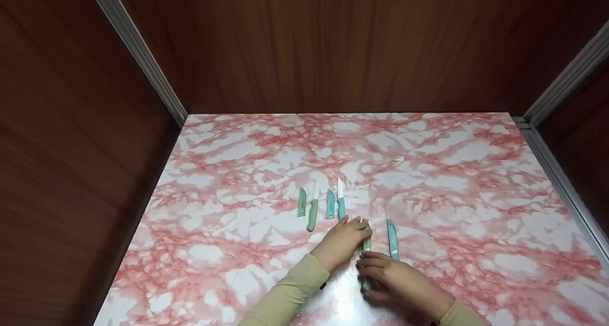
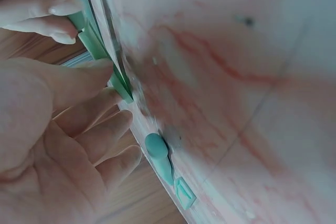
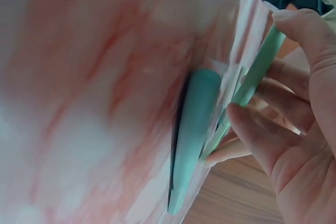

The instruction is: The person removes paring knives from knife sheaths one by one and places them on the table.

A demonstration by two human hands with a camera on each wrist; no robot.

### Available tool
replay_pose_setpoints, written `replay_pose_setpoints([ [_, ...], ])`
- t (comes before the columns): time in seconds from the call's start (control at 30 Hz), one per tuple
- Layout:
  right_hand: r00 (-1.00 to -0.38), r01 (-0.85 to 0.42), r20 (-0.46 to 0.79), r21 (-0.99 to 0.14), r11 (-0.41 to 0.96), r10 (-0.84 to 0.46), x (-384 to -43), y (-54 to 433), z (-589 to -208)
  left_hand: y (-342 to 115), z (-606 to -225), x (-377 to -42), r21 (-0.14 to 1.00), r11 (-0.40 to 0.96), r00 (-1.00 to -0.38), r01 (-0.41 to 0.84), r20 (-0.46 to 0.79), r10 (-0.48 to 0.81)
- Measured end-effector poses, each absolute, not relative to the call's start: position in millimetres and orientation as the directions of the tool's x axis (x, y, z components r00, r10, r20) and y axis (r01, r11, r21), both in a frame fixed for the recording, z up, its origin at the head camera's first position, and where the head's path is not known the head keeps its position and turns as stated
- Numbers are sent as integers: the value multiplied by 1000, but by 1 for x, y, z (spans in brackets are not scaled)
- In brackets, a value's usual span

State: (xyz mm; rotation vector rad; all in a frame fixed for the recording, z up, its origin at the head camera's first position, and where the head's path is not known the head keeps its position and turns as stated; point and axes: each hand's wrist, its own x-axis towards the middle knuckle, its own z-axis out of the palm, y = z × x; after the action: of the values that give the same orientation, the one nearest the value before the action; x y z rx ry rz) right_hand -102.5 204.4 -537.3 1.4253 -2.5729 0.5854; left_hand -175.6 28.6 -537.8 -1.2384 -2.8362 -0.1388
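Observation:
Between my hands lies a green sheathed knife (image 1: 367,242). My left hand (image 1: 343,242) pinches its far end, the green sheath (image 2: 122,86), between thumb and forefinger. My right hand (image 1: 402,279) holds the near part, the handle (image 3: 261,69), with curled fingers; the handle is mostly hidden in the head view. Just right of it, apart from the hands, lies a teal sheathed knife (image 1: 392,238). Beyond my left hand is a bare-bladed teal knife (image 1: 341,204), its handle end close to the fingertips.
Left of the bare teal knife lie its teal sheath (image 1: 330,203), a bare-bladed green knife (image 1: 312,212) and a green sheath (image 1: 302,202). The red-and-white marbled tabletop (image 1: 228,192) meets a brown wood panel (image 1: 304,50) at the back, with panels at both sides.

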Motion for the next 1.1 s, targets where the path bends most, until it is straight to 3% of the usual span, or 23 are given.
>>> replay_pose_setpoints([
  [0.37,-518,-845,322,-339,414,-792,-107,208,-533,29,-537,-178,90,670,-676,737,69,734],
  [0.73,-482,-870,354,-298,392,-801,-107,211,-530,27,-537,-176,149,650,-666,746,127,735],
  [1.1,-497,-862,342,-298,409,-798,-106,213,-521,25,-532,-174,149,637,-654,757,175,736],
])
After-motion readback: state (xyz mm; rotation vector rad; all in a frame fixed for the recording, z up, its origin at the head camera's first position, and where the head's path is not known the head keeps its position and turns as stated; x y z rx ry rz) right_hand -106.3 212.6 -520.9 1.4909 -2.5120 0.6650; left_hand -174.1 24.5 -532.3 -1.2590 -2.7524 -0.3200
